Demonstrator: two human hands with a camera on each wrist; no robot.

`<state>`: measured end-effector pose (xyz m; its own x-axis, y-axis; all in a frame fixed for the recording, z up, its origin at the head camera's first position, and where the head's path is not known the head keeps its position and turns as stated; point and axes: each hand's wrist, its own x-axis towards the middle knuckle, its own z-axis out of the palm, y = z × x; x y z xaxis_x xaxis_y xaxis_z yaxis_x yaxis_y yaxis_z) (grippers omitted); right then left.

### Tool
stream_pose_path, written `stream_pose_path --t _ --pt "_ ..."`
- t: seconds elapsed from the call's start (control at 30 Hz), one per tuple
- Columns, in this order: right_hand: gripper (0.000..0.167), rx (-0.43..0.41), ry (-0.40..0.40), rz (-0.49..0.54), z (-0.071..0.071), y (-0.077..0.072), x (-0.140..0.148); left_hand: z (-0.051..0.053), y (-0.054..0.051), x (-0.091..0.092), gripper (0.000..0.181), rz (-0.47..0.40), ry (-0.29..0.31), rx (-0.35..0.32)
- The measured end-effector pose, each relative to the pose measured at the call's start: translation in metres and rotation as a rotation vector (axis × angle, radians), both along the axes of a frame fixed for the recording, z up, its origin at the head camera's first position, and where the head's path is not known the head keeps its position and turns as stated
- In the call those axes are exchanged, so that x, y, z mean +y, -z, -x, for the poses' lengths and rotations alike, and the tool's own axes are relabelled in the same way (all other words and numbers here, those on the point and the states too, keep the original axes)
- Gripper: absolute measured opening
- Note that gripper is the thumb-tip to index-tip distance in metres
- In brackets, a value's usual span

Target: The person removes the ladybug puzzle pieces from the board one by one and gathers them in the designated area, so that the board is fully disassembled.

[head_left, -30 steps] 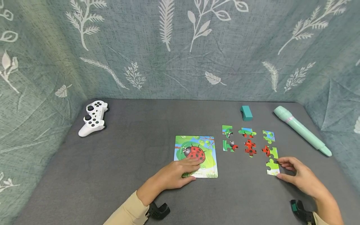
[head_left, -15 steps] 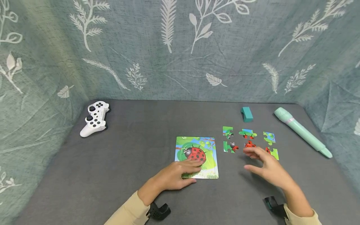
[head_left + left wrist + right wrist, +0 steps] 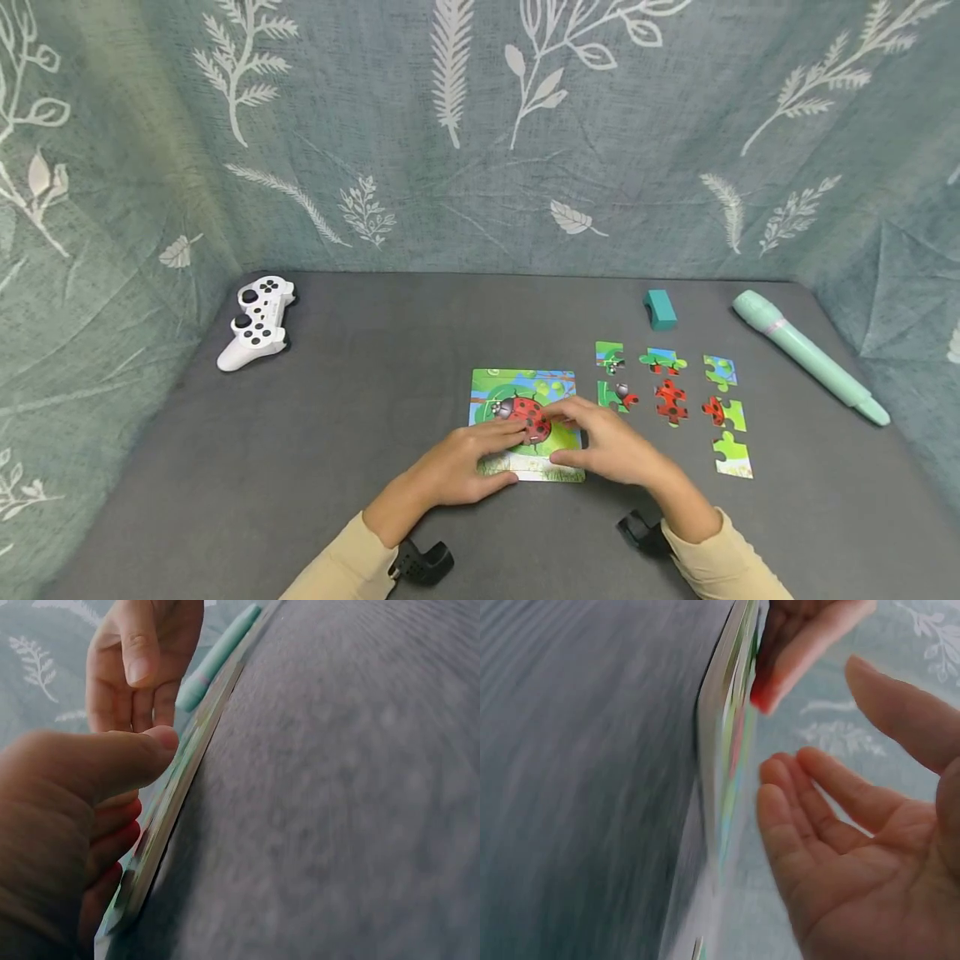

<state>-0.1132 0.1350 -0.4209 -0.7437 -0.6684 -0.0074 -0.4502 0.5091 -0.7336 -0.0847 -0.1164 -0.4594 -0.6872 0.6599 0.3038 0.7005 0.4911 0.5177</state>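
A square ladybug puzzle board (image 3: 517, 392) lies flat on the dark grey table. My left hand (image 3: 472, 462) rests on its lower left part, fingers extended over the picture and thumb near the front edge. Over its right side is my right hand (image 3: 611, 442), fingers loosely bent and holding nothing. The right wrist view shows these fingers (image 3: 776, 810) apart from the board (image 3: 731, 742). To the right lie several loose jigsaw pieces in rough columns, among them a red spotted piece (image 3: 671, 404) and a green-and-white grass piece (image 3: 732, 456).
A white game controller (image 3: 262, 325) lies at the far left. Behind the pieces stands a small teal block (image 3: 661, 310). A mint-green stick with a thicker rounded end (image 3: 810, 358) lies at the right. Leaf-patterned cloth (image 3: 450, 200) hangs behind the table.
My right hand has moved left from the grass piece, across the loose pieces, to the board. The grass piece stays on the table. My left hand has stayed on the board.
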Motion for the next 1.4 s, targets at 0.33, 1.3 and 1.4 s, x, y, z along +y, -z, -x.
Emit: stream_pose_path --t 0.33,1.3,1.4 --pt "0.038 0.093 -0.031 -0.09 -0.004 0.01 -0.018 -0.002 0.001 -0.016 0.054 0.016 -0.053 0.016" --pt "0.033 0.081 0.075 -0.043 -0.015 0.018 -0.025 -0.001 0.001 -0.014 0.05 0.105 -0.044 0.031" --pt "0.033 0.074 0.059 -0.029 -0.015 0.017 -0.023 -0.002 0.001 -0.014 0.05 0.113 -0.044 0.021"
